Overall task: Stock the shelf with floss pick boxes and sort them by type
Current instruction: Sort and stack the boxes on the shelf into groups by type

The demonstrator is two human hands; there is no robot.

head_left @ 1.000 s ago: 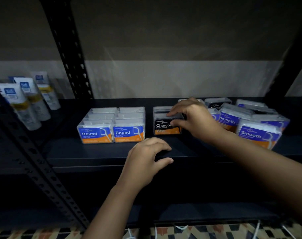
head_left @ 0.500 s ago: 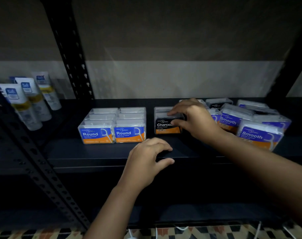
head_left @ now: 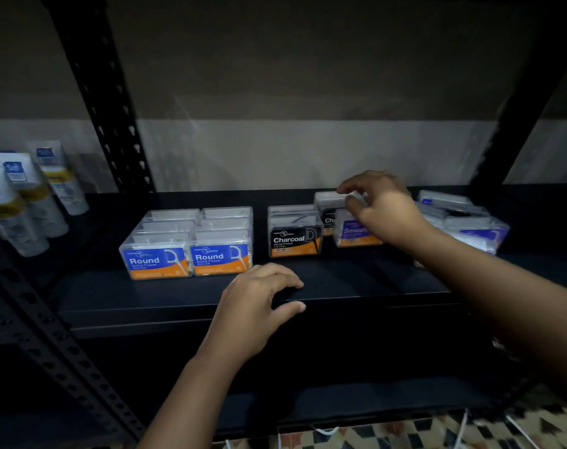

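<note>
On the dark shelf [head_left: 356,280], clear Round floss boxes [head_left: 185,247] stand in two rows at the left. A Charcoal box [head_left: 293,238] stands to their right, with another behind it. My right hand [head_left: 385,205] reaches over a purple Smooth box [head_left: 353,233], its fingertips pinching the top of a further Charcoal box [head_left: 327,205] behind that one. More Smooth boxes [head_left: 470,222] lie in a loose pile at the right, partly hidden by my forearm. My left hand [head_left: 256,303] rests on the shelf's front edge, fingers on top and thumb on the lip.
White tubes with blue labels [head_left: 26,196] stand on the neighbouring shelf at the left. A perforated black upright [head_left: 104,102] rises behind the Round boxes, and a dark post [head_left: 518,108] stands at the right. Patterned floor shows below.
My right hand left the front Charcoal box and moved right and back to the Charcoal box behind the Smooth box. My left hand stayed on the shelf edge.
</note>
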